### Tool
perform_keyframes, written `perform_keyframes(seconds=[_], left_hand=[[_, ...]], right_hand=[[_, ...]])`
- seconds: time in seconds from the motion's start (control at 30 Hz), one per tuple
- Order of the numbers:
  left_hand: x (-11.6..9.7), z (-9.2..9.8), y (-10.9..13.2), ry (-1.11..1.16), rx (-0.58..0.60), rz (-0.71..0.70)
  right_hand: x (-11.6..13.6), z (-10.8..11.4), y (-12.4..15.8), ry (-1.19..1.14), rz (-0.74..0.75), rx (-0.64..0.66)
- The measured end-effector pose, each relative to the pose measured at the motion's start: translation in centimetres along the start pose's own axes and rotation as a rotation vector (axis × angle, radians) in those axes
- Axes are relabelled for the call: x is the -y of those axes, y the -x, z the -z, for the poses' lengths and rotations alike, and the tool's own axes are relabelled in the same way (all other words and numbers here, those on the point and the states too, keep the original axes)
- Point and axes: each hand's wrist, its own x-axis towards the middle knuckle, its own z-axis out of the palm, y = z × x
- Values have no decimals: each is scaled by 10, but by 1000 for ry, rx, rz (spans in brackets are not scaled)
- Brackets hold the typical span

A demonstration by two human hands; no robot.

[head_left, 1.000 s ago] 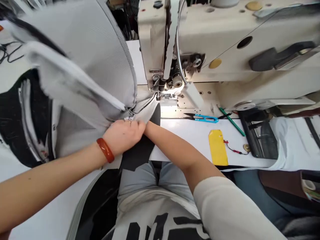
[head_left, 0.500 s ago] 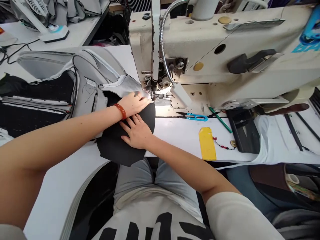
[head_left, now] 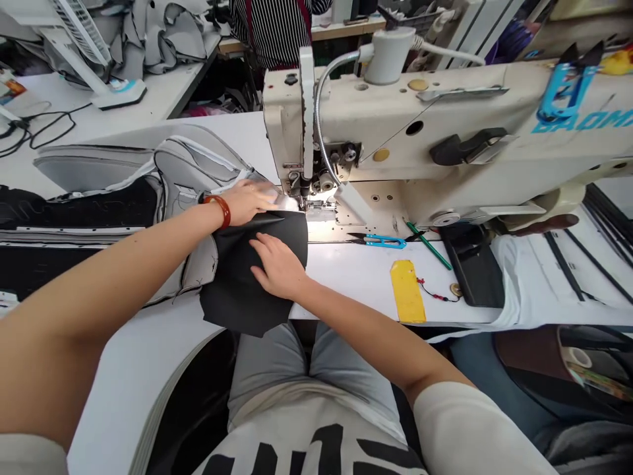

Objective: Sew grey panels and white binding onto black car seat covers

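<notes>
A black fabric piece [head_left: 242, 290] lies at the sewing machine's needle, joined or laid against a grey bag-like fabric piece [head_left: 185, 168] on the left. My left hand [head_left: 244, 201], a red-brown bracelet at its wrist, rests where the grey and black fabrics meet, left of the presser foot [head_left: 302, 203]. Its fingers stretch toward the needle; the thumb is hard to make out. My right hand [head_left: 279, 265] lies on the black fabric with fingers extended and slightly spread. The fabric edge under the presser foot is lit and partly washed out.
The sewing machine [head_left: 356, 125] stands ahead. Blue thread snips [head_left: 383, 241], a green pencil [head_left: 430, 247], a yellow tag [head_left: 408, 290] and a black tray [head_left: 472, 267] lie at right. A white fan [head_left: 93, 72] stands on the back-left table. A striped garment [head_left: 271, 33] on a person shows behind.
My left hand has slid left, away from the needle. My right hand has shifted slightly off it, leaving a gap between them. The view has tilted up a little.
</notes>
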Motion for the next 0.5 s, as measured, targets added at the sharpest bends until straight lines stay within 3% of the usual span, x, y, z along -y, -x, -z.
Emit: perform_keyframes(seconds=[0.1,0.2,0.3,0.37,0.5], left_hand=[[-17,12,0,-68,81,46],[-59,16,-2,-210,69,-13],[-89,7,-3,-230,97,-56],[-89,0,-3,-214,127,-9],[-68,-6,-5,-199,173,-19]], right_hand=[[2,-2,-24,-55,-64,-32],[10,-10,-52,-8,-49,157],[12,-18,-54,11,-39,266],[10,-17,-36,59,15,244],[7,-4,7,190,111,142]])
